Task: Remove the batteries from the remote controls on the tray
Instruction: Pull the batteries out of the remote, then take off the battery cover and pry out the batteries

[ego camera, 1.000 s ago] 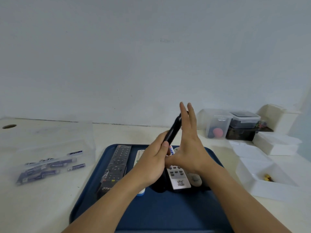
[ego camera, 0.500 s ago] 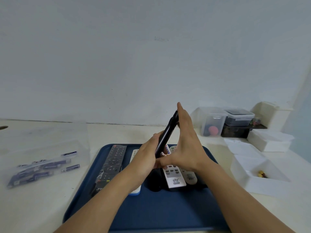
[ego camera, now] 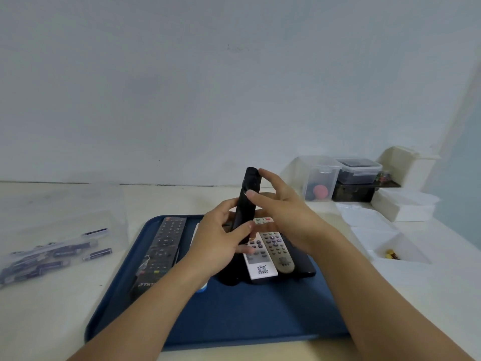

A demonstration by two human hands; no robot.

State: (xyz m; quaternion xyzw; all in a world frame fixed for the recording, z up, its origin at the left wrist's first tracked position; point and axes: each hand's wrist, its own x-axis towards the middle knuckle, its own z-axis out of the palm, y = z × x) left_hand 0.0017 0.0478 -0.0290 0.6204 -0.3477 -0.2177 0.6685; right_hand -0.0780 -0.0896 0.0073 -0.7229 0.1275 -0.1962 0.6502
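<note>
Head view, the only one: a slim black plastic remote control [ego camera: 246, 204] stands nearly upright above the dark blue plastic tray [ego camera: 250, 316], its long axis running from the lower end in the left hand [ego camera: 221, 246] up to a top end that tips slightly to the right. The left hand grips the lower half, thumb wrapped across the near face and the other fingers behind. The right hand [ego camera: 283, 217] sits just to the right of the upper half, its fingers loosely spread; one fingertip touches the top end and another meets the body lower down, but whether they pinch it or merely rest there I cannot tell. No battery cover or cell is visible on the remote from this angle. My judgement is that the right hand, being nearer the upper end, would work along the long axis while the left steadies the base. Lying flat on the tray are a long black button remote [ego camera: 164, 246], a white remote with grey buttons [ego camera: 257, 259] and a beige remote [ego camera: 277, 252]. A white open box [ego camera: 385, 246] to the right holds a small yellowish object, perhaps a battery.
</note>
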